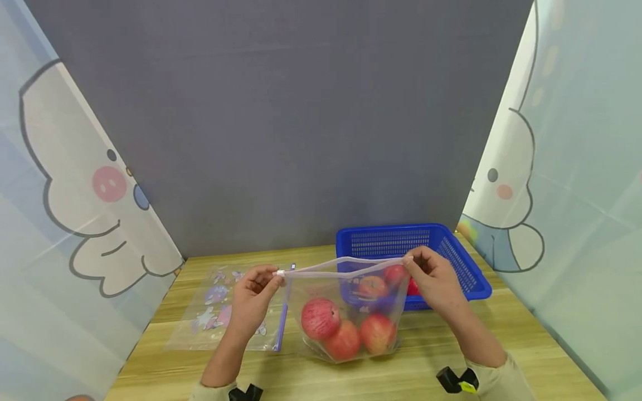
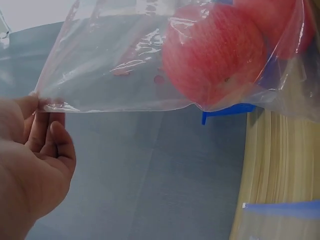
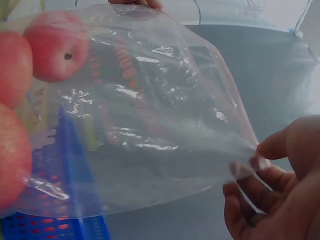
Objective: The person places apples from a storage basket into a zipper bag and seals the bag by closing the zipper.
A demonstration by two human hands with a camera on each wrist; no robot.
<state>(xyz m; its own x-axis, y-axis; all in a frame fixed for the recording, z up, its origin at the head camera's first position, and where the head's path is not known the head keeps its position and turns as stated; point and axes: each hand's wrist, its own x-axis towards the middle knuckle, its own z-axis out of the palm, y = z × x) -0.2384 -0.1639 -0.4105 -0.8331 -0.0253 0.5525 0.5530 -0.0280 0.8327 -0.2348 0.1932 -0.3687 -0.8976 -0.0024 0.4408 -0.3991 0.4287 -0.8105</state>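
Note:
A clear zip bag [image 1: 321, 292] with a pale pink top edge hangs between both hands, its mouth partly parted. Three red apples [image 1: 378, 333] lie in its bottom. My left hand [image 1: 253, 301] pinches the left top corner, beside a white slider [image 1: 280, 273]. At the opposite top corner, my right hand [image 1: 436, 278] pinches the edge between thumb and fingers. In the left wrist view an apple [image 2: 215, 55] presses against the plastic. The right wrist view shows reddish print on the bag [image 3: 130, 75] and the apples [image 3: 57, 45] at its far end.
Behind the bag stands a blue plastic basket [image 1: 463, 262] with more apples, partly seen through the plastic. A flat clear bag [image 1: 215, 312] with cartoon prints and a purple zip edge lies on the wooden table [image 1: 516, 345] at left. A grey panel [image 1: 261, 128] rises behind.

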